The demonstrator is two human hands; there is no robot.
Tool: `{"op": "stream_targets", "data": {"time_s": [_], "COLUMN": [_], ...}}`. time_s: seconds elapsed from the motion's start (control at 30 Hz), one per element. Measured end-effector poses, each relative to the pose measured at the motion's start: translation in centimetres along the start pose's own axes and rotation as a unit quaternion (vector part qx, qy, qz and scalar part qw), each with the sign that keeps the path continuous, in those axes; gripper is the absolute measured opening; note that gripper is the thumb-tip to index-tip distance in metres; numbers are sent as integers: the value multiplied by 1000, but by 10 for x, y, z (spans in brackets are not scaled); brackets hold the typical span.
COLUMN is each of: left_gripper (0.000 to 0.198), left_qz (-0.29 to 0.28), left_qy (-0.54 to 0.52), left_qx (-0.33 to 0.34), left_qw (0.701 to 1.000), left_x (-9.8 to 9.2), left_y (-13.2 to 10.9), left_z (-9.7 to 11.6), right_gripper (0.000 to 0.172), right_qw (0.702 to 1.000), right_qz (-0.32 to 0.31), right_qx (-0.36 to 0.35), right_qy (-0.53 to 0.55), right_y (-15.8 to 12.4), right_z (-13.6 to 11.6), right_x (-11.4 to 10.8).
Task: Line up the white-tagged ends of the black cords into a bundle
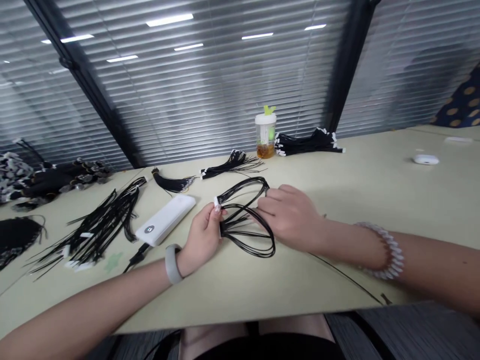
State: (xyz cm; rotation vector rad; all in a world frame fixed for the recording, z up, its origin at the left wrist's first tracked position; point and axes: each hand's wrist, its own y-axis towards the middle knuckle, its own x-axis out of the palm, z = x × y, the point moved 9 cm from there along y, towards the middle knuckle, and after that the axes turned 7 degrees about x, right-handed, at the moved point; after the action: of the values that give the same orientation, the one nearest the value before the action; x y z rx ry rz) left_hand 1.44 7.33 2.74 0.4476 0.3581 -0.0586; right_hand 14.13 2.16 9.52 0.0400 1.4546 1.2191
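Observation:
My left hand (204, 235) pinches the white-connector end of a black wire harness (247, 220) that lies coiled in loops on the cream table (337, 200). A grey bangle sits on that wrist. My right hand (290, 215) lies curled over the right side of the loops, fingers closed on the wires; a white beaded bracelet is on that wrist.
A white power bank (167, 218) with a black cable lies left of my hands. Bundles of black wire harnesses (97, 225) are spread at the left and along the back (232, 165). A bottle of amber liquid (265, 134) stands at the rear. A white earbud case (425, 159) rests far right.

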Motion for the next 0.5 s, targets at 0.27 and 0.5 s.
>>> {"op": "stream_targets", "data": {"time_s": [0.27,0.5], "left_gripper": [34,35], "left_qz": [-23,-78], "left_qy": [-21,33], "left_qx": [-10,64], "left_qw": [999,994], "left_x": [5,12], "left_y": [-1,-1], "left_z": [-3,8], "right_gripper": [18,15], "right_qw": [951,775], "right_qz": [81,75], "right_qx": [157,321], "right_qy": [254,538], "right_y": [4,-5], "right_z": [44,63], "right_x": [-26,-3]}}
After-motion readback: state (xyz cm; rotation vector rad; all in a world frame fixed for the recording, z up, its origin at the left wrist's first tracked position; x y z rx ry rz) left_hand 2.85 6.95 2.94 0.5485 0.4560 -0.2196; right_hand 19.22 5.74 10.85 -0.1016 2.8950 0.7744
